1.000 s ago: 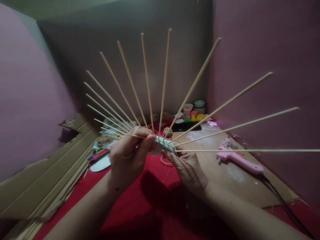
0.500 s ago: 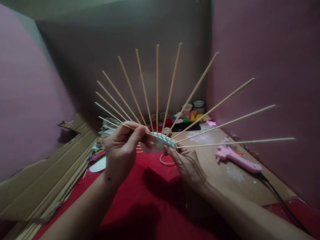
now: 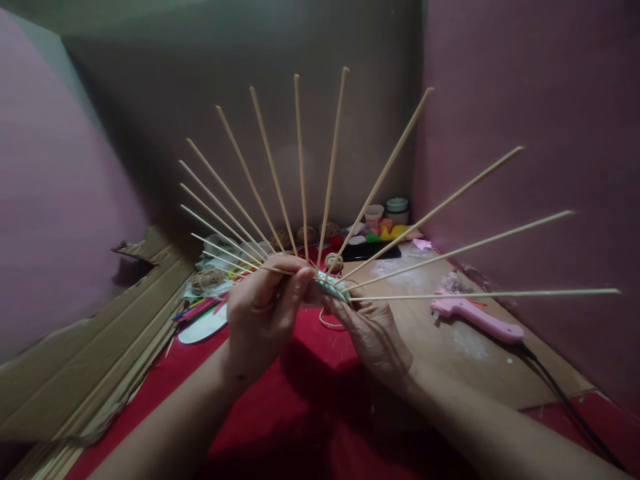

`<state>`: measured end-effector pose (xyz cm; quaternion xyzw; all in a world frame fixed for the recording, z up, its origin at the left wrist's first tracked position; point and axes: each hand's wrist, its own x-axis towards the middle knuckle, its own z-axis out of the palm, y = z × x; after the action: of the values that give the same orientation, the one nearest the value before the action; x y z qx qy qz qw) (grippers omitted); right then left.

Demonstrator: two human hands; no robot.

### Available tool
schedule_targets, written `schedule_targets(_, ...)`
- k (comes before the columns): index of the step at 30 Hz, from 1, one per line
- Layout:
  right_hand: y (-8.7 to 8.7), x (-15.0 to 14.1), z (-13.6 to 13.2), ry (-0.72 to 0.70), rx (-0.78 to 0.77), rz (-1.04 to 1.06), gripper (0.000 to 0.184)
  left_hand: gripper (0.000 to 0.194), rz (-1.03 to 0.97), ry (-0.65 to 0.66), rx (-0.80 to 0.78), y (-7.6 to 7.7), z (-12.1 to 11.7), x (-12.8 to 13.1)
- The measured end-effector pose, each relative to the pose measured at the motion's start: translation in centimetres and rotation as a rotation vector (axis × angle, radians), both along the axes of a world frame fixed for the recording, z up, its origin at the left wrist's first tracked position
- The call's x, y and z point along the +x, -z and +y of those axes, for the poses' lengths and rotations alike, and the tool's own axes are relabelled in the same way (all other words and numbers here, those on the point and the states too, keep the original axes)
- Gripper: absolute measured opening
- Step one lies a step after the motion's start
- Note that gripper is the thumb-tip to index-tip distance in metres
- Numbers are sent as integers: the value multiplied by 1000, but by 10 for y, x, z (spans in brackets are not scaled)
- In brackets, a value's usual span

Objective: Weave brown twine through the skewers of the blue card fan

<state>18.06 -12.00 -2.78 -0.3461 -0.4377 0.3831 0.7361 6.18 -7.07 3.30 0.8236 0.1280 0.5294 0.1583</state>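
Both my hands hold up a small pale disc [image 3: 330,288] with several thin wooden sticks [image 3: 300,167] standing out from its rim like a fan. My left hand [image 3: 263,313] is closed, its thumb and fingers pinching the disc's left edge near the stick bases. My right hand [image 3: 373,333] supports the disc from below on the right, fingers curled under it. The disc is tilted edge-on, so its face is mostly hidden. A loop of twine [image 3: 333,323] lies on the red cloth [image 3: 300,400] just under the hands.
A pink glue gun [image 3: 475,317] with a black cord [image 3: 565,407] lies on the wooden board [image 3: 450,360] at right. Cardboard sheets [image 3: 100,360] lean at left. Twine balls [image 3: 207,280], small jars [image 3: 399,211], coloured bits and a white oval piece [image 3: 203,328] sit behind.
The stick fan tipped forward showing the disc face half a second ago, then swung back edge-on. My left fingers shifted along the rim; the right hand stayed under it.
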Motion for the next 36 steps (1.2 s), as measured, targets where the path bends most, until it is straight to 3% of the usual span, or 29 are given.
schedule_targets(5,2,-3,-2,-67,-5,0,24,6,97,-79,81,-2,-4,1)
schedule_targets(8,5,-1,-3,-31,-57,-57,22,9,109,-45,21,0,-1,3)
schedule_targets(13,4,3,-2,27,-129,-124,27,8,-38,50,-108,3,1,3)
schedule_targets(17,2,4,-2,73,-169,-115,26,9,-178,60,-112,-2,-1,-4)
schedule_targets(24,3,5,-2,65,-183,-93,23,7,-121,-44,-107,-10,10,-14)
schedule_targets(36,5,5,0,39,-155,-104,24,8,-13,-142,-14,-5,13,-8)
